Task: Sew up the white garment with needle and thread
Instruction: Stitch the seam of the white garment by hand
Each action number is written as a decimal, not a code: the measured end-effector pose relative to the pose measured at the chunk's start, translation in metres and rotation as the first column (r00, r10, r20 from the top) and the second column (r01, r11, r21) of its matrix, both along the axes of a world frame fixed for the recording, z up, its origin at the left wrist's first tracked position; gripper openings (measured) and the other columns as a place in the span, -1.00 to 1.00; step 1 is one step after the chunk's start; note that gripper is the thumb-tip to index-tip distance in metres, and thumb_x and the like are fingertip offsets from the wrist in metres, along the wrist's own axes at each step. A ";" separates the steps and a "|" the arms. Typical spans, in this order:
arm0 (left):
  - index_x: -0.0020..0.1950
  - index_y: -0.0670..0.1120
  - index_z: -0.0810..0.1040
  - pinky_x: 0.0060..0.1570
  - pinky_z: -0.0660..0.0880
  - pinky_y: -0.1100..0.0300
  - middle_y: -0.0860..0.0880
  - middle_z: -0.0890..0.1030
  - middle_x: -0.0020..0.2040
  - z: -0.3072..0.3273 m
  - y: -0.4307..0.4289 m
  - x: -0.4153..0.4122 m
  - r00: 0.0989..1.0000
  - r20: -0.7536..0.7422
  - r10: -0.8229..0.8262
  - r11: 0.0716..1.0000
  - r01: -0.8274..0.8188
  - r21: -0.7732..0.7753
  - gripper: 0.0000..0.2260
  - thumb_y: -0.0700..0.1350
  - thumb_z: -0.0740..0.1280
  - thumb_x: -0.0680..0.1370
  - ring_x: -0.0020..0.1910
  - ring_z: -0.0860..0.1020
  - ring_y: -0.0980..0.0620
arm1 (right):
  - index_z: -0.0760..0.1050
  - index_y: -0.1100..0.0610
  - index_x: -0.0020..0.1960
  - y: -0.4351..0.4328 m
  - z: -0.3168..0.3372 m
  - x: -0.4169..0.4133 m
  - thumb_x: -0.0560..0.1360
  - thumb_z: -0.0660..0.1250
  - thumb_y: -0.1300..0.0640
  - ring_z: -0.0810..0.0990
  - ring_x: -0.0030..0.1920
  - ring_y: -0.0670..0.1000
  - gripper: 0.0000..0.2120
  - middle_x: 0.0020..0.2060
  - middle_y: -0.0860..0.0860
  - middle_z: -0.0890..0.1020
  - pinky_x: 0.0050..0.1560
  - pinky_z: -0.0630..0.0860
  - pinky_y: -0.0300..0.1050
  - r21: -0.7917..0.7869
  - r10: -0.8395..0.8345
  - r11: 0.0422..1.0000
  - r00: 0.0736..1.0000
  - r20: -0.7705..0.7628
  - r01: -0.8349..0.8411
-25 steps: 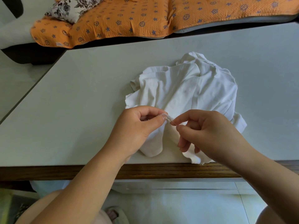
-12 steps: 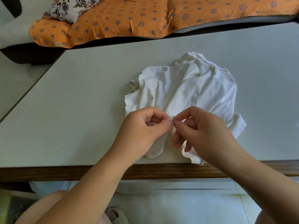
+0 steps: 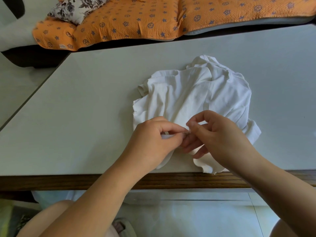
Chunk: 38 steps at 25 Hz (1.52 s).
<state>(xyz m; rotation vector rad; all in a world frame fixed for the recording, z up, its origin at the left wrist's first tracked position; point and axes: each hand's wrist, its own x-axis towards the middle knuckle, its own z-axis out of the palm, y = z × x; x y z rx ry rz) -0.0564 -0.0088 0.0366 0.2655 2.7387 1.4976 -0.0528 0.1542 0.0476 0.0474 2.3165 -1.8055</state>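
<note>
— Is there any text or number to read here?
— No, none. The orange cover has a small pale tag at its edge, but it is too small to read.

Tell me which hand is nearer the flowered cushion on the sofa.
Left. The left hand, pinching the white garment, is across the table, right of the flowered cushion; the right hand, pinching the needle, is farther right.

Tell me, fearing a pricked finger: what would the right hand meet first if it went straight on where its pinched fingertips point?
Probably the left hand: the right hand aims its pinch at the left thumb and forefinger, which grip the white garment; depth is unclear.
</note>
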 end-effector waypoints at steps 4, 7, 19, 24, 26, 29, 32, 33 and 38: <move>-0.14 0.17 0.70 -0.15 0.39 0.50 0.19 0.63 -0.17 0.003 0.000 0.000 0.998 0.057 0.001 1.000 -0.002 0.024 -0.91 -0.05 0.46 0.48 -0.11 0.58 0.26 | 0.51 0.06 -0.06 0.009 0.004 -0.009 0.61 0.25 0.08 0.57 -0.45 -0.19 -0.88 -0.22 -0.04 0.68 -0.42 0.46 -0.28 0.089 -0.149 0.983 0.980 -0.132 0.162; -0.15 0.17 0.70 -0.14 0.41 0.51 0.19 0.65 -0.14 0.005 0.000 0.000 0.990 0.138 -0.011 0.997 0.000 0.077 -0.90 -0.05 0.46 0.48 -0.10 0.59 0.28 | 0.49 0.15 -0.05 0.014 0.009 -0.014 0.63 0.22 0.15 0.56 -0.43 -0.07 -0.87 -0.17 0.04 0.72 -0.49 0.43 -0.27 -0.244 -0.154 0.959 0.988 -0.020 0.144; -0.10 0.12 0.72 -0.04 0.49 0.44 0.21 0.70 -0.10 0.011 -0.004 0.000 0.956 0.292 -0.012 0.990 -0.029 0.136 -0.94 -0.03 0.46 0.48 -0.03 0.61 0.30 | 0.48 0.18 -0.04 0.024 0.005 -0.024 0.59 0.24 0.31 0.71 -0.18 0.14 -0.91 -0.34 0.11 0.62 -0.17 0.64 -0.15 -0.625 -0.138 0.766 0.988 0.071 0.152; -0.10 0.13 0.71 0.00 0.48 0.39 0.21 0.70 -0.10 0.011 -0.006 -0.001 0.956 0.292 -0.031 0.990 -0.011 0.140 -0.93 -0.05 0.45 0.49 -0.02 0.61 0.28 | 0.56 0.10 -0.07 0.019 0.008 -0.013 0.58 0.32 0.21 0.68 -0.34 0.04 -0.92 -0.26 0.02 0.70 -0.37 0.55 -0.19 -0.021 0.005 1.000 0.986 -0.169 -0.008; -0.09 0.12 0.71 0.04 0.50 0.34 0.18 0.70 -0.11 0.012 -0.008 -0.002 0.956 0.290 -0.037 0.990 -0.005 0.144 -0.92 -0.06 0.45 0.50 -0.03 0.62 0.24 | 0.56 0.03 -0.09 0.017 0.008 -0.008 0.57 0.33 0.15 0.67 -0.36 0.08 -0.92 -0.23 -0.02 0.72 -0.31 0.59 -0.09 0.141 0.089 0.988 0.983 -0.163 -0.066; -0.09 0.10 0.72 -0.01 0.50 0.37 0.14 0.71 -0.13 0.013 -0.011 -0.003 0.954 0.294 -0.058 0.989 0.013 0.150 -0.93 -0.07 0.45 0.49 -0.07 0.63 0.22 | 0.56 0.06 -0.11 0.015 0.005 -0.004 0.56 0.33 0.22 0.71 -0.31 0.12 -0.89 -0.26 0.03 0.71 -0.21 0.63 0.06 0.103 0.123 0.988 0.986 -0.109 -0.112; -0.11 0.07 0.73 -0.18 0.43 0.46 0.11 0.70 -0.17 0.014 -0.014 -0.005 0.953 0.299 -0.055 0.991 0.014 0.135 -0.94 -0.08 0.47 0.48 -0.19 0.59 0.28 | 0.60 0.08 -0.10 0.015 0.006 -0.004 0.55 0.32 0.30 0.72 -0.29 0.05 -0.83 -0.31 0.06 0.72 -0.13 0.66 -0.07 0.067 0.104 0.993 0.991 -0.085 -0.098; -0.12 0.06 0.73 -0.20 0.42 0.46 0.10 0.70 -0.18 0.014 -0.016 -0.006 0.953 0.298 -0.052 0.991 0.014 0.130 -0.95 -0.09 0.47 0.48 -0.20 0.58 0.27 | 0.62 0.07 -0.09 0.016 0.007 -0.004 0.54 0.31 0.32 0.72 -0.28 0.02 -0.81 -0.30 0.05 0.72 -0.14 0.66 -0.14 0.068 0.100 0.993 0.992 -0.081 -0.094; -0.13 0.07 0.71 -0.14 0.46 0.44 0.10 0.70 -0.19 0.014 -0.019 -0.007 0.964 0.264 -0.042 0.993 0.013 0.113 -0.92 -0.12 0.47 0.48 -0.18 0.61 0.25 | 0.67 0.04 -0.06 0.017 0.010 -0.002 0.53 0.32 0.32 0.72 -0.27 -0.07 -0.77 -0.32 -0.02 0.73 -0.14 0.65 -0.25 0.136 0.125 0.984 0.991 -0.056 -0.117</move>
